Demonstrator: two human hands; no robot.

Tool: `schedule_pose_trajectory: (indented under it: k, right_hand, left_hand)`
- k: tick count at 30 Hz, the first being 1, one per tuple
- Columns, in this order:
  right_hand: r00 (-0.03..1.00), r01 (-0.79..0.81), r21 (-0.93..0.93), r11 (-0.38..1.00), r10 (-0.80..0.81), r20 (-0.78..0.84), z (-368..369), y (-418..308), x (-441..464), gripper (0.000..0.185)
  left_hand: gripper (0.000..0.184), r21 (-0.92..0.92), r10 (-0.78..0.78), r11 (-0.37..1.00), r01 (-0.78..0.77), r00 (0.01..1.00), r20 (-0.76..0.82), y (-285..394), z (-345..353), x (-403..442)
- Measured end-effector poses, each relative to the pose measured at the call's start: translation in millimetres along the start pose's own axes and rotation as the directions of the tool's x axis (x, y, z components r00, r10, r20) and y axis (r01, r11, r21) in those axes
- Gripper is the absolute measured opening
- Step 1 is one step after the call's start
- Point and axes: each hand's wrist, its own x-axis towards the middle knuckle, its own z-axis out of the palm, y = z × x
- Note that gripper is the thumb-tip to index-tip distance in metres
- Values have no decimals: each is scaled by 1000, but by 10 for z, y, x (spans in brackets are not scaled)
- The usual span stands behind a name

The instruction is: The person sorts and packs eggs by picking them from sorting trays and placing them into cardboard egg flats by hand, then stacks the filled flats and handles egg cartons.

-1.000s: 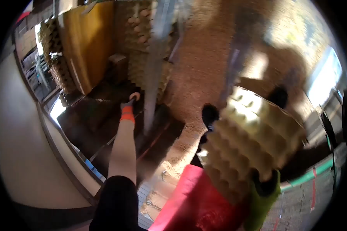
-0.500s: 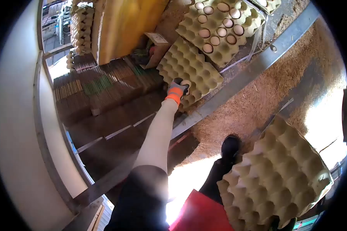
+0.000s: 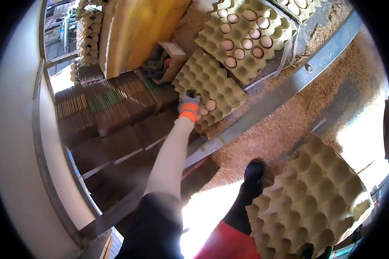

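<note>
My left hand (image 3: pixel 189 106), in a grey and orange glove, is over the near-left side of a cardboard egg tray (image 3: pixel 227 88). Its fingers curl downward, and what they hold, if anything, is hidden beneath them. Right beside the glove, a pale brown egg (image 3: pixel 210 105) sits in a cup, with a couple more eggs partly covered by the hand. At the lower right, a separate egg tray (image 3: pixel 315 194) is held tilted up, its cups bare. Dark fingertips of my right hand (image 3: pixel 307 251) show at its bottom edge; the rest of that hand is hidden.
Another egg tray (image 3: pixel 209 38) with several eggs lies beyond, and part of a further one (image 3: pixel 304 15) with eggs shows at the top. A metal rail (image 3: pixel 281 90) crosses diagonally. Stacked brown slats (image 3: pixel 121 101), an open carton (image 3: pixel 173 58) and a yellow panel (image 3: pixel 140 32) stand left.
My left hand has shifted slightly left and down, uncovering an egg in the tray and others beside the glove. The view has moved a little; the tilted tray stays at the lower right.
</note>
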Motion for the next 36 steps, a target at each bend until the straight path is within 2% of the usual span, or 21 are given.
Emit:
schedule_pose_trajectory:
  k: [2, 4, 7, 8, 9, 10, 11, 15, 26, 27, 29, 30, 31, 32, 33, 34, 35, 36]
  right_hand:
    - [1000, 4, -5, 1000, -4, -8, 28, -14, 14, 37]
    - [1000, 14, -12, 1000, -14, -8, 50, -29, 40, 37]
    - [1000, 19, -28, 999, -19, -11, 69, -50, 63, 37]
    - [1000, 24, -32, 999, -25, -17, 94, -62, 64, 37]
    - [999, 24, -33, 999, -25, -22, 114, -71, 74, 37]
    - [999, 29, -40, 999, -30, -31, 137, -85, 100, 37]
    - [999, 30, -45, 999, -32, -35, 156, -92, 121, 37]
    - [999, 32, -73, 997, -34, -29, 215, -119, 131, 36]
    - [998, 28, -115, 993, -33, -44, 243, -122, 86, 36]
    - [999, 24, -118, 993, -30, -44, 227, -112, 67, 36]
    - [999, 12, -117, 993, -18, -50, 227, -108, 38, 36]
    - [998, 8, -108, 994, -14, -54, 213, -86, 30, 36]
    - [998, 14, -105, 994, -19, -52, 225, -85, 7, 35]
    - [998, 6, -103, 995, -12, -54, 217, -75, -6, 35]
    - [999, 6, -102, 995, -12, -52, 209, -64, -13, 35]
    - [999, 2, -100, 995, -7, -51, 196, -52, -24, 35]
    - [999, 3, -96, 995, -8, -53, 194, -35, -37, 35]
    - [998, -1, -89, 996, -4, -59, 206, -30, -43, 35]
  left_hand:
    - [43, -432, 164, 888, -159, 986, -27, -514, 238, 695]
    - [36, -552, 164, 818, -161, 985, -43, -679, 213, 967]
    - [37, -639, 74, 767, -55, 997, 3, -605, -111, 906]
    - [39, -547, -39, 834, 71, 997, 70, -462, -287, 880]
    - [39, -558, -34, 827, 68, 997, 71, -452, -269, 974]
    - [41, -565, -39, 825, 11, 999, -38, -448, -251, 1074]
    - [43, -579, -47, 815, -7, 996, -78, -462, -242, 1169]
    - [52, -661, -43, 750, -26, 995, -89, -449, -302, 1359]
    - [77, -755, 54, 649, -93, 996, -76, -321, -259, 1614]
    - [79, -765, 71, 633, -119, 993, -95, -327, -225, 1556]
    - [83, -793, 183, 547, -268, 963, -199, -312, -52, 1296]
    - [86, -754, 290, 524, -397, 915, -280, -354, 98, 1039]
    - [75, -519, 400, 657, -546, 837, -374, -193, -6, 388]
    - [73, -156, 653, 713, -684, 729, -207, -115, -80, 32]
    - [75, 166, 839, 539, -826, 544, -18, -37, -154, -324]
    - [71, 75, 801, 547, -834, 547, 245, 63, -197, -628]
    - [62, 275, 853, 367, -889, 439, 281, -16, 22, -714]
    - [62, 281, 860, 355, -892, 430, 275, -81, 212, -689]
